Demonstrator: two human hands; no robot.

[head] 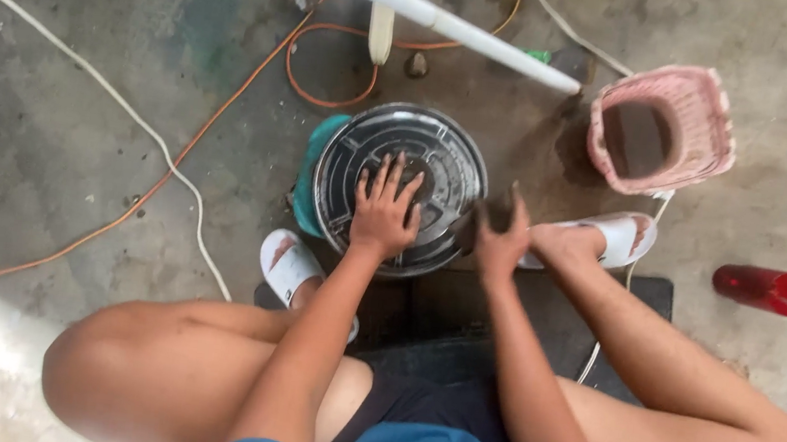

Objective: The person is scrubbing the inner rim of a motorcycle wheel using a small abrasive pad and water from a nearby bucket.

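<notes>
While seated low over concrete floor [79, 116]: left hand [383, 212] flat, fingers spread, on round dark ribbed lid [440, 157] between sandalled feet. Right hand [502, 238] at lid's right edge; grip blurred, cannot tell. Pink basket [709, 138] near.

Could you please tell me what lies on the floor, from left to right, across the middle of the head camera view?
White cord → left sandal → round fan grille under the left hand → right hand → right sandal → red bottle.
</notes>
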